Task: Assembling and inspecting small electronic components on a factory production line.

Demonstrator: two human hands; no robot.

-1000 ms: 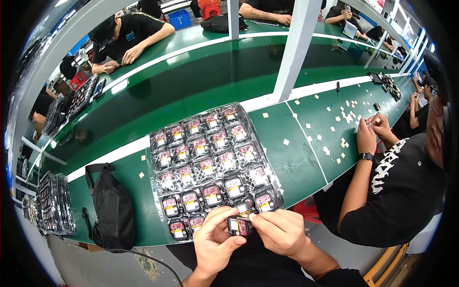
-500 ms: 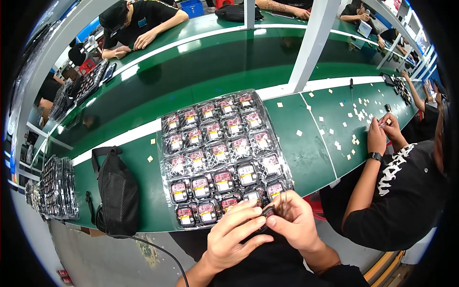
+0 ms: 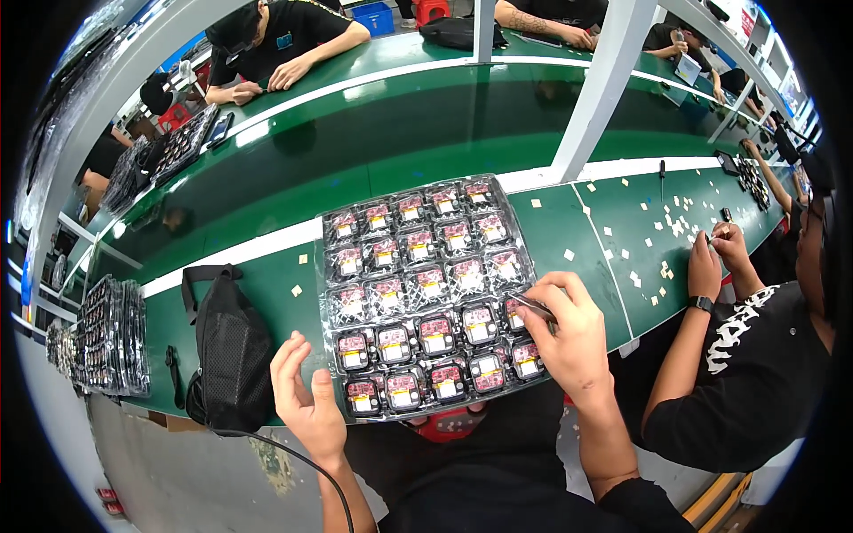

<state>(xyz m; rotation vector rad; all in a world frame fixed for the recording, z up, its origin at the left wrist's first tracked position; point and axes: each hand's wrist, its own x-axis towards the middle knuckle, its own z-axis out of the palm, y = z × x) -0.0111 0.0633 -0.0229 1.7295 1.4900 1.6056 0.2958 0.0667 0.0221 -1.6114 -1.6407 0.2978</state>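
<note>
A clear plastic blister tray point(image 3: 324, 302) lies in front of me on the green bench, holding rows of small square black devices point(image 3: 436, 336) with red circuit boards and white-and-yellow labels. My right hand point(image 3: 569, 333) is at the tray's right edge, its fingers closed round slim dark tweezers point(image 3: 538, 307) that point left over a device in the second row from the front. My left hand point(image 3: 306, 400) hovers off the tray's near left corner, fingers apart and holding nothing.
Left of the tray lies a black bag point(image 3: 233, 346); beyond it stand stacked filled trays point(image 3: 111, 338). Small pale square pieces point(image 3: 666, 266) and a screwdriver point(image 3: 662, 180) are on the right, where a co-worker point(image 3: 746, 355) sits close by. A white post point(image 3: 604, 89) rises behind the tray.
My hands were together over the tray's near right corner on a small black device. They have parted: the left moved left and opened, the right moved up along the tray's right edge.
</note>
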